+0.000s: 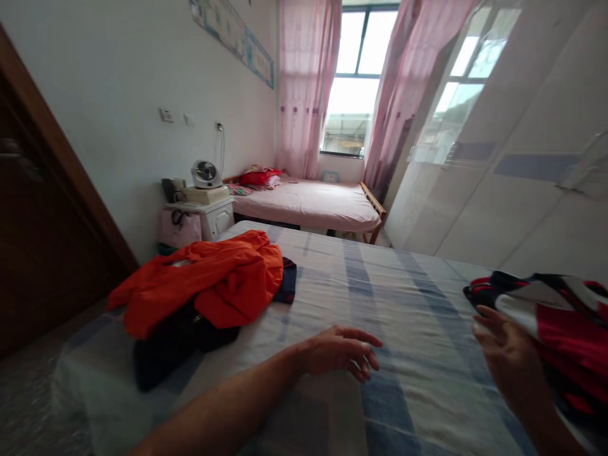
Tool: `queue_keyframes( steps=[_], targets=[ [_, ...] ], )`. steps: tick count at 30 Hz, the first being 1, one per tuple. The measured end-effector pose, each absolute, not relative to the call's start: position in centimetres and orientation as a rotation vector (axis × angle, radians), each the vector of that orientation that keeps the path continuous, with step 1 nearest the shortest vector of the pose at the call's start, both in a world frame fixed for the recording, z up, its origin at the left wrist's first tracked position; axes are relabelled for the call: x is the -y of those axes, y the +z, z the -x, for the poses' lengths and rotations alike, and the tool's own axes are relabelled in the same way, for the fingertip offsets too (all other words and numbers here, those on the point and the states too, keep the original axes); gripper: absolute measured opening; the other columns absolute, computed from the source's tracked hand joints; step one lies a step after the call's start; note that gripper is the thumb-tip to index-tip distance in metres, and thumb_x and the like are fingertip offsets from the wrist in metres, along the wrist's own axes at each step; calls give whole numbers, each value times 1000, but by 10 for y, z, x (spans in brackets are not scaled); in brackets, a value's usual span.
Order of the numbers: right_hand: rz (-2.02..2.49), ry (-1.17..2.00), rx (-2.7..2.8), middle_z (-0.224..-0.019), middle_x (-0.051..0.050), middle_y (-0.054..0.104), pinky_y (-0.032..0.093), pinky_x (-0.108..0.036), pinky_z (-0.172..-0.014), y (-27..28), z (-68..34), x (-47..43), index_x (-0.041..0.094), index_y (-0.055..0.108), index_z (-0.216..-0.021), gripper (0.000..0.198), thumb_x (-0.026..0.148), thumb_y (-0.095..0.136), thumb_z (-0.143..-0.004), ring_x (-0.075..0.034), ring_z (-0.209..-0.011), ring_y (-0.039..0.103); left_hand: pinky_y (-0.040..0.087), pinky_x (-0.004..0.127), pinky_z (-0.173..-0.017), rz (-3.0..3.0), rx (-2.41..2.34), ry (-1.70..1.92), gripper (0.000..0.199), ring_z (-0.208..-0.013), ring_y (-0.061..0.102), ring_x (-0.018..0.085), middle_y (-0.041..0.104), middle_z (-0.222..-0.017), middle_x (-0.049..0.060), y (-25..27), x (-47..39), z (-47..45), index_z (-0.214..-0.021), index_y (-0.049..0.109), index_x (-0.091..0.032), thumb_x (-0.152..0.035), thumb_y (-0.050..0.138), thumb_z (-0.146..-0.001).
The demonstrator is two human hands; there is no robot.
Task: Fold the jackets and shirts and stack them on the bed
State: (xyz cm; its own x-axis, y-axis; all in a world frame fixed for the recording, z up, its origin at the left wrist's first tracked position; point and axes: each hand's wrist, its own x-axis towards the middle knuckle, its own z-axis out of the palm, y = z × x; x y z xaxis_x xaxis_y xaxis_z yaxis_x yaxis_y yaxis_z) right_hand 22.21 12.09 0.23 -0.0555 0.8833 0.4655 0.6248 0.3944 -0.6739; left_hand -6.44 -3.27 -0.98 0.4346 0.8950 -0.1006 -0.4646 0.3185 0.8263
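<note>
My left hand hovers over the middle of the bed with its fingers loosely apart and nothing in them. My right hand is at the right, beside a pile of red, white and black clothes. Its fingers are slightly bent, and I see nothing held in them; whether it touches the pile I cannot tell. On the left part of the bed lies a crumpled orange garment, on top of dark clothes. Under both hands spreads a white and blue striped bedsheet.
A second bed with a pink sheet stands by the window. To its left a small fan sits on a box over a white nightstand. White wardrobe doors line the right side, and a brown door is at the left.
</note>
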Motion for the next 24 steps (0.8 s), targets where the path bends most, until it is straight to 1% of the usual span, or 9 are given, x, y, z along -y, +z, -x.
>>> queue_keyframes(
  steps=[3,7,11,14,16,17,19,21,24],
  targets=[
    [1227,496,1967,-95,-8,68,52,-38,-74,-20,-182,-116,20,54,-115,43,42,44,-79,-25,-83,68,50,27,-62,-934,-741,1025,43,-61,62,12,65,-79,5,-12,33,63,-109,64,-13,-32,67,-71],
    [1090,277,2321,-106,-6,66,51,-34,-75,-40,-164,-109,24,64,-98,32,38,41,-82,-22,-86,67,51,31,-66,-1387,-1343,1196,35,-64,60,14,65,-77,5,-13,34,62,-108,65,-13,-25,58,-75],
    [1079,213,2392,-108,-4,65,51,-31,-76,-45,-168,-109,25,65,-97,31,35,39,-85,-20,-87,66,48,31,-83,-1589,-1653,1381,34,-85,59,16,64,-102,6,12,43,85,-111,64,-19,-19,51,-79],
    [1080,231,2391,-109,-4,65,51,-30,-74,-45,-170,-111,25,65,-97,30,33,39,-85,-19,-86,66,42,34,-98,-1822,-2164,1585,34,-108,55,19,60,-117,8,43,62,129,-115,60,-20,-21,46,-85],
    [1071,238,2384,-108,-4,65,51,-30,-75,-45,-169,-112,24,65,-96,29,33,39,-85,-19,-87,66,34,39,-106,-1767,-2658,1522,36,-119,48,24,57,-123,12,57,80,167,-118,58,-16,-23,47,-85],
    [1072,243,2378,-108,-4,65,51,-30,-75,-45,-168,-112,24,65,-95,29,33,39,-85,-19,-87,66,32,42,-107,-1686,-2881,1367,40,-121,46,28,55,-126,15,61,90,186,-120,57,-13,-25,50,-83],
    [1080,253,2364,-107,-4,65,51,-29,-74,-45,-167,-112,24,65,-93,29,34,39,-85,-18,-86,66,32,48,-104,-1480,-3136,1044,51,-123,44,34,54,-127,19,62,108,219,-124,55,-9,-28,59,-77],
    [1087,265,2357,-106,-3,65,51,-29,-72,-44,-166,-111,25,66,-92,28,35,40,-85,-18,-85,66,36,49,-99,-1314,-3159,925,54,-117,48,37,58,-120,19,58,120,245,-123,56,-10,-31,62,-73],
    [1086,263,2347,-104,-2,65,51,-28,-71,-43,-165,-109,26,66,-90,27,34,40,-84,-18,-84,66,43,43,-90,-1245,-3063,1035,37,-101,58,32,64,-104,14,56,124,267,-109,65,-16,-32,54,-78]
  ],
)
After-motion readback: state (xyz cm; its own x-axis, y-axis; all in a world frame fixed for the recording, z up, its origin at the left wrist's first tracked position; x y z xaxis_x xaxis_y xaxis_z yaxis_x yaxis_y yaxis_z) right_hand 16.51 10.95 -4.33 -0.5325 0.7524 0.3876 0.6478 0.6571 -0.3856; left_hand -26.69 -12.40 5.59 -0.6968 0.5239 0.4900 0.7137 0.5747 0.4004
